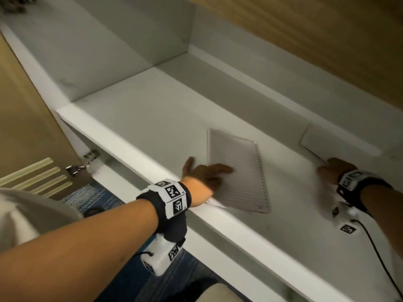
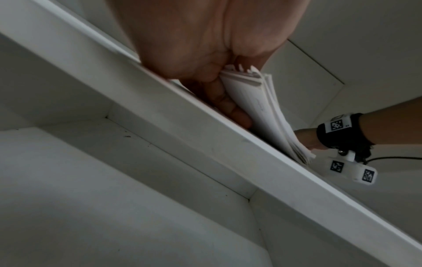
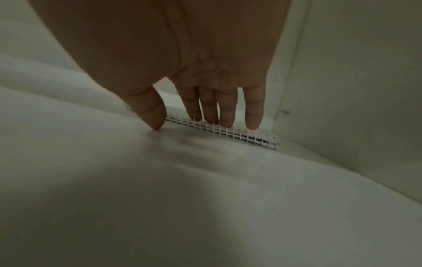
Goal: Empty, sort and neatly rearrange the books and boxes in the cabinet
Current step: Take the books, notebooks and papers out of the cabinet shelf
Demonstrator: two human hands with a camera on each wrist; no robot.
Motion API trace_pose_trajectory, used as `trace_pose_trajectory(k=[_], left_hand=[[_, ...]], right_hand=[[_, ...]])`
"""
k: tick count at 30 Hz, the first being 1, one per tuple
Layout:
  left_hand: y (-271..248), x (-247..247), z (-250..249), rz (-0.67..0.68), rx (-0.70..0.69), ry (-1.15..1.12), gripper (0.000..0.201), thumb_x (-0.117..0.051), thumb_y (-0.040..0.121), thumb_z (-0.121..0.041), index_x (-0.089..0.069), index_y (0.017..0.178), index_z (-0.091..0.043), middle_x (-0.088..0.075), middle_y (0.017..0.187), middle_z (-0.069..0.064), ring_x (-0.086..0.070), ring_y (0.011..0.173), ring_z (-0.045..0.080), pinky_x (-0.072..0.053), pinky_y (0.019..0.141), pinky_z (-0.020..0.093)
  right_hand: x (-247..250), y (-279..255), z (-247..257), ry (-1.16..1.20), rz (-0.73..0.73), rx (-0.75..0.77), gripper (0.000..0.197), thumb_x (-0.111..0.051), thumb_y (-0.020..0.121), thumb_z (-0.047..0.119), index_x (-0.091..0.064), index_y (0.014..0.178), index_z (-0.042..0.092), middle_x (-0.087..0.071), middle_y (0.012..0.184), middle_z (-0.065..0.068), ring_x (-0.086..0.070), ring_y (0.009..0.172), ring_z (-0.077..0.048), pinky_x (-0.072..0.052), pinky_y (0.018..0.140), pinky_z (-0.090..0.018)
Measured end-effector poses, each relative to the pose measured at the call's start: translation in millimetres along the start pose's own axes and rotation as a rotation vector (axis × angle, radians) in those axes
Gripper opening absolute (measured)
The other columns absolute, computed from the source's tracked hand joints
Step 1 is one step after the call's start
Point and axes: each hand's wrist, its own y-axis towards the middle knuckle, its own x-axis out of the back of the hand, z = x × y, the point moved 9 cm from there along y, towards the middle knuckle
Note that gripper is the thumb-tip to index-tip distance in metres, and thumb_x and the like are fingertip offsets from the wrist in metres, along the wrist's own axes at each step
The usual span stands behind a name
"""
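Note:
A lined spiral notebook (image 1: 237,171) lies on the white cabinet shelf (image 1: 152,118), its near corner over the front edge. My left hand (image 1: 207,173) pinches that corner, fingers on top and thumb under the pages (image 2: 262,112). Further right, a white spiral notebook (image 1: 320,139) lies flat against the back wall. My right hand (image 1: 333,168) reaches to it with straight fingers (image 3: 226,115) that touch the cover beside the spiral binding (image 3: 228,132), while the thumb tip rests on the shelf.
The wooden cabinet door (image 1: 26,127) stands open at the left on metal hinges (image 1: 76,168). A lower shelf (image 2: 91,180) shows beneath the front edge (image 2: 228,137). The cabinet's side wall (image 3: 354,90) rises just right of the white notebook. Blue carpet (image 1: 98,197) lies below.

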Motion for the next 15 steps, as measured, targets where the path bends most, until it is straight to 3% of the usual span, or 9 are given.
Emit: trace_pose_trajectory(k=[3,6,11,13,15], left_hand=[[0,0,-3,0.032,0.016,0.003,0.044,-0.037,0.1,-0.017,-0.048,0.133,-0.043,-0.056,0.136,-0.016,-0.039,0.134,-0.001,0.016,0.117,0.036],[-1,2,-2,0.052,0.027,-0.004,0.043,-0.037,0.1,-0.016,-0.048,0.132,-0.043,-0.055,0.137,-0.014,-0.039,0.134,-0.001,0.014,0.118,0.036],[-6,5,-6,0.038,0.039,-0.058,0.04,-0.04,0.099,-0.012,-0.055,0.126,-0.036,-0.056,0.136,-0.015,-0.044,0.129,0.001,0.009,0.119,0.032],[-14,4,-6,0.045,0.061,-0.146,0.04,-0.041,0.098,-0.005,-0.057,0.127,-0.027,-0.057,0.136,-0.006,-0.048,0.123,0.006,-0.005,0.117,0.022],[-28,3,-4,0.067,0.103,-0.243,0.043,-0.041,0.095,-0.003,-0.058,0.128,-0.024,-0.057,0.138,0.006,-0.054,0.12,0.015,-0.034,0.103,0.022]], right_hand=[[6,-25,25,-0.156,-0.095,0.132,0.052,-0.054,0.094,0.033,-0.046,0.139,0.008,-0.045,0.144,-0.019,-0.047,0.128,-0.038,-0.04,0.106,-0.042],[2,-64,60,-0.286,-0.134,0.245,0.046,-0.051,0.093,0.037,-0.055,0.129,0.008,-0.056,0.134,-0.016,-0.055,0.119,-0.035,-0.046,0.099,-0.038],[-26,-143,97,-0.305,-0.131,0.364,0.049,-0.047,0.094,0.044,-0.055,0.128,0.009,-0.053,0.137,-0.015,-0.05,0.125,-0.032,-0.041,0.101,-0.035],[-36,-173,106,-0.251,-0.09,0.383,0.046,-0.048,0.093,0.04,-0.054,0.127,0.01,-0.051,0.136,-0.014,-0.05,0.124,-0.031,-0.041,0.099,-0.034],[-49,-200,115,-0.134,-0.025,0.389,0.042,-0.052,0.091,0.035,-0.051,0.126,0.012,-0.052,0.132,-0.013,-0.052,0.12,-0.031,-0.041,0.094,-0.033]])
